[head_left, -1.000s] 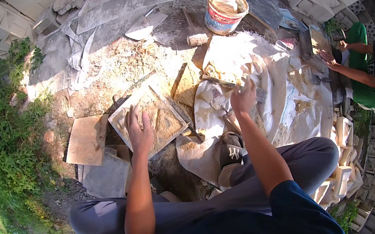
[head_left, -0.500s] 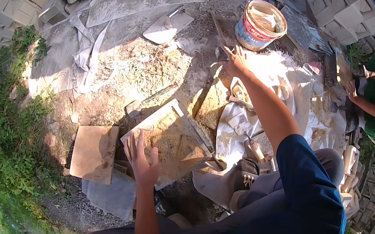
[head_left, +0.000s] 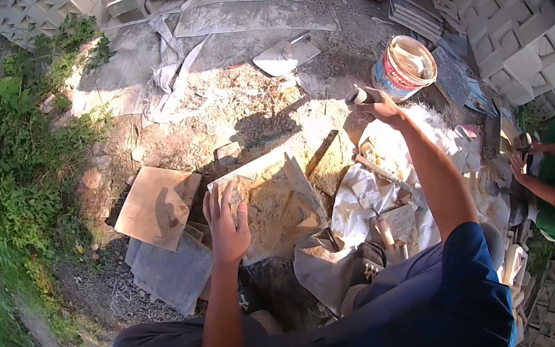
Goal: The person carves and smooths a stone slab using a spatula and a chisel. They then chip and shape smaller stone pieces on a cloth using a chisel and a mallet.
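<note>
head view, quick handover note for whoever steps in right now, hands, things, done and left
Left hand: flat, palm down on the square mould on the ground, steadying it; nothing gripped.
Right hand: stretched forward beside the bucket, closed round a pale handle; what the tool is cannot be told.
Things: mould sits ahead of the knees, part filled with sandy mix. Flat brown board lies to its left. White sack with a stick-like tool lies to its right.
Done: mix is in the mould.
Left: surface looks rough and uneven, not levelled; mould not lifted off.
</note>
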Tool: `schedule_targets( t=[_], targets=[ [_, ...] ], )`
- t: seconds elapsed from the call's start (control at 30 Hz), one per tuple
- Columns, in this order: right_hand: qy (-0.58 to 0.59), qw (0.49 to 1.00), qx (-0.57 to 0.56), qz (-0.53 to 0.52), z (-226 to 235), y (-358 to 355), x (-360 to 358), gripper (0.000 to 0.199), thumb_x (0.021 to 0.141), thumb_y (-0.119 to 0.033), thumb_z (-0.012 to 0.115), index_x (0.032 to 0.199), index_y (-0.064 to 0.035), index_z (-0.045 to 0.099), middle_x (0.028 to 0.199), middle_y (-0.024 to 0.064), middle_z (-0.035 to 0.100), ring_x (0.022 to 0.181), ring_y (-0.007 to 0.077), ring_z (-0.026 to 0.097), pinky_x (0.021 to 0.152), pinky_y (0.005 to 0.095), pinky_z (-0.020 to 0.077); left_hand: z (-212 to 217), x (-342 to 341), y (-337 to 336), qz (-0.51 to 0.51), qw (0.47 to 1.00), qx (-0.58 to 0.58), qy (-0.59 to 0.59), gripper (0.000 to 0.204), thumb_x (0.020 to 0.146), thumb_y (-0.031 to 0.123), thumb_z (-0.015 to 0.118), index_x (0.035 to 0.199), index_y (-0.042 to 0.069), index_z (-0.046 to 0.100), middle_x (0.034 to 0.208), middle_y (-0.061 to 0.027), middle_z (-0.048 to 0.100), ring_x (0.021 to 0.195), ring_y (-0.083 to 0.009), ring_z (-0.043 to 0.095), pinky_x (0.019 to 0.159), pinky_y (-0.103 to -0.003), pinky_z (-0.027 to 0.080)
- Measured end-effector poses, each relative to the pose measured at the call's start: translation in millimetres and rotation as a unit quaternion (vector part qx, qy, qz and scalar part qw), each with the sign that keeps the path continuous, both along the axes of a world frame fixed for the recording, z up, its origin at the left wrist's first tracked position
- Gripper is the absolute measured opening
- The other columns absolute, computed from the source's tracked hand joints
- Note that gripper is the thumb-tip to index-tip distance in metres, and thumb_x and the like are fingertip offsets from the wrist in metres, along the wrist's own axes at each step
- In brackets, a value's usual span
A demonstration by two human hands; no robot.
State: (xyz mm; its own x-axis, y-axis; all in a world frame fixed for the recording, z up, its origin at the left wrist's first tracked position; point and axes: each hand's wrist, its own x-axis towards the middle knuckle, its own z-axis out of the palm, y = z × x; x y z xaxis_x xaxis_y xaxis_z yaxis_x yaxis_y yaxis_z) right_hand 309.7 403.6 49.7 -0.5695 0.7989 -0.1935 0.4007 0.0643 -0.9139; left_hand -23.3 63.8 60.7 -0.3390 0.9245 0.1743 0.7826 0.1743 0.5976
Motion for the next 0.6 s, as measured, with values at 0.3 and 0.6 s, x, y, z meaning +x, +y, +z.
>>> schedule_targets(
  t=[0.3,0.6],
  targets=[
    [0.148,0.954,-0.261,0.000,149,-48,15,0.050,0.094,-0.047,0.060,0.121,-0.0049,0.058,0.105,0.0101,0.066,0.090,0.0220,0.066,0.075,0.0411,0.0560,12,15,-5,-0.049,0.997,0.059,-0.017,0.050,0.096,0.029,0.059,0.141,0.009,0.048,0.146,-0.0237,0.041,0.132,-0.0434,0.038,0.110,-0.051,0.033],
    [0.304,0.908,-0.283,0.054,129,-121,-17,0.055,0.097,-0.056,0.045,0.109,-0.0055,0.062,0.087,0.0114,0.069,0.065,0.0227,0.066,0.048,0.0358,0.0513,23,47,-37,-0.261,0.895,-0.071,-0.355,0.031,0.103,0.026,0.050,0.115,-0.001,0.059,0.079,-0.0073,0.063,0.073,-0.0131,0.061,0.068,-0.033,0.047]
  ],
)
